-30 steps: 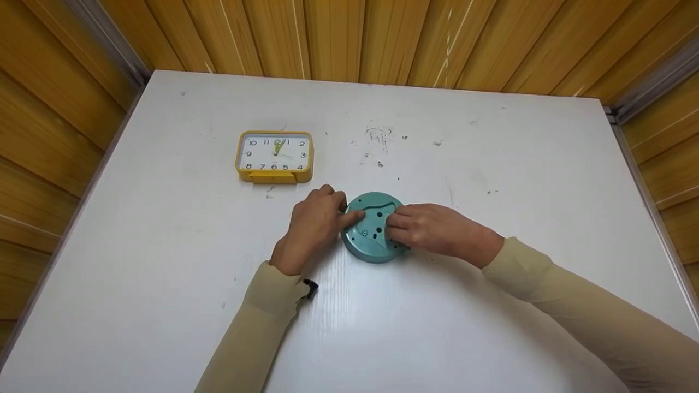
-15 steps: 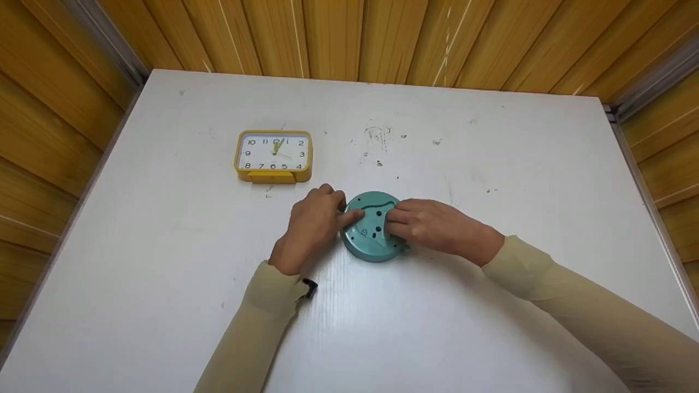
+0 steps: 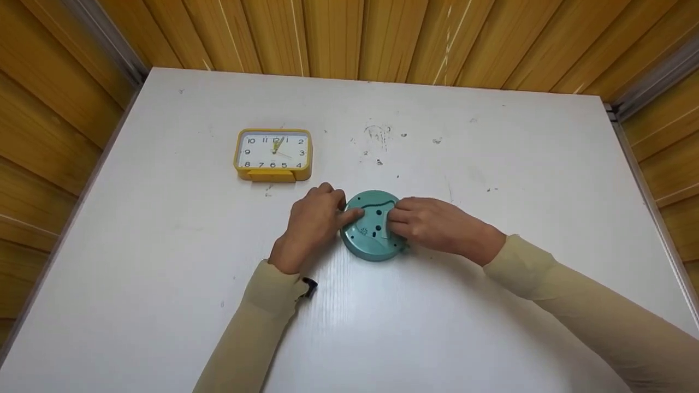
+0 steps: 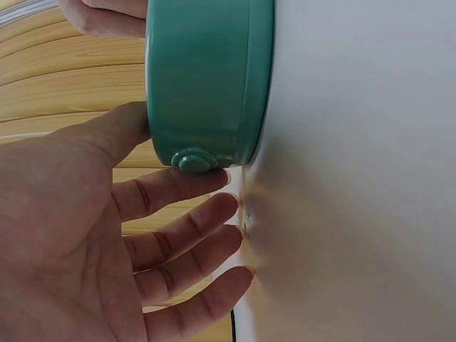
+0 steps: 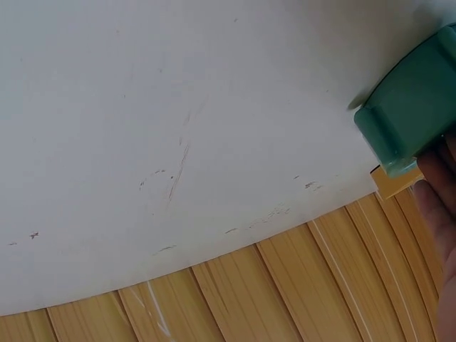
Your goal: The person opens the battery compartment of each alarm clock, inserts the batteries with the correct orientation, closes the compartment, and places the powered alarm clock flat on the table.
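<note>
A round teal alarm clock (image 3: pixel 373 251) lies face down on the white table, its back with knobs and speaker holes turned up. My left hand (image 3: pixel 317 226) grips its left edge, thumb on the back. In the left wrist view, the index finger touches the side beside a small round button (image 4: pixel 194 160), and the other fingers are spread below. With bunched fingertips my right hand (image 3: pixel 431 224) pinches a pale green piece, apparently the battery cover (image 3: pixel 386 226), on the right of the back. Those fingertips hide most of it. The right wrist view shows fingers against the clock's edge (image 5: pixel 413 100).
A yellow rectangular clock (image 3: pixel 273 155) stands farther back on the left, its dial visible. The white table (image 3: pixel 491 327) has scattered dark marks and ends at wood-look panels (image 3: pixel 382 38) behind and at both sides.
My right fingers shift very slightly at the back of the teal clock, and the pale edge beside them shows a little more. The left hand and both clocks stay in place.
</note>
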### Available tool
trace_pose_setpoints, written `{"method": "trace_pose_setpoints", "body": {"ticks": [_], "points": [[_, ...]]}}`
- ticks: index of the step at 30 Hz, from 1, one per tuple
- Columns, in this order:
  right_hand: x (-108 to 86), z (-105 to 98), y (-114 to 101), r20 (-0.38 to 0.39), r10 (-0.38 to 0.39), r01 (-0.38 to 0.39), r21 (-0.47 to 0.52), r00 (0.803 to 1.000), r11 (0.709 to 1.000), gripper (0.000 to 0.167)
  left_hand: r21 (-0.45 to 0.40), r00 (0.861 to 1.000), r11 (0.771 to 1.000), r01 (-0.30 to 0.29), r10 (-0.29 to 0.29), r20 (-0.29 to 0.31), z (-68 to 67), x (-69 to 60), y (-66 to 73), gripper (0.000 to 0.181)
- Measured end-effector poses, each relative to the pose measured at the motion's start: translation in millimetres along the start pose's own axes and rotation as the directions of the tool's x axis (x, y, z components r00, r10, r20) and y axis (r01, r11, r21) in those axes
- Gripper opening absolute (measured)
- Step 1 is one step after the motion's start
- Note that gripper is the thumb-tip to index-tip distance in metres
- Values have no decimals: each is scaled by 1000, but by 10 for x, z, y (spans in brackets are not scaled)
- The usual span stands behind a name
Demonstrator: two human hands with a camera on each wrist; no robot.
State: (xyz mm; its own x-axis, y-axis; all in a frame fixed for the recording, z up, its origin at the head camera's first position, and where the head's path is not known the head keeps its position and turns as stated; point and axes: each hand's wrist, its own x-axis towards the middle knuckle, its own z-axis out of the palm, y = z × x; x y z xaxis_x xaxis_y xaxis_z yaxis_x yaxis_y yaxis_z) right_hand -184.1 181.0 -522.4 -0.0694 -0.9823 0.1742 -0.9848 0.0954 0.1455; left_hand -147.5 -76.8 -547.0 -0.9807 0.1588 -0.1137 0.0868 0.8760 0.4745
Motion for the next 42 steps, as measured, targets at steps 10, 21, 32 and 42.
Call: {"method": "trace_pose_setpoints", "body": {"ticks": [10, 21, 32, 42], "points": [[-7, 36, -21, -28, 4, -4, 7, 1000, 1000, 32, -20, 1000, 1000, -15, 14, -18, 6, -18, 3, 41], [-32, 47, -81, -17, 111, -110, 63, 994, 992, 36, -29, 1000, 999, -25, 25, -20, -3, -10, 12, 41], [-43, 94, -120, -60, 160, -156, 66, 985, 986, 35, -19, 1000, 1000, -13, 12, -19, -1, -5, -3, 42], [-55, 156, -211, -184, 216, -200, 105, 959, 974, 31, -21, 1000, 1000, 5, -5, -3, -6, -1, 3, 42]]}}
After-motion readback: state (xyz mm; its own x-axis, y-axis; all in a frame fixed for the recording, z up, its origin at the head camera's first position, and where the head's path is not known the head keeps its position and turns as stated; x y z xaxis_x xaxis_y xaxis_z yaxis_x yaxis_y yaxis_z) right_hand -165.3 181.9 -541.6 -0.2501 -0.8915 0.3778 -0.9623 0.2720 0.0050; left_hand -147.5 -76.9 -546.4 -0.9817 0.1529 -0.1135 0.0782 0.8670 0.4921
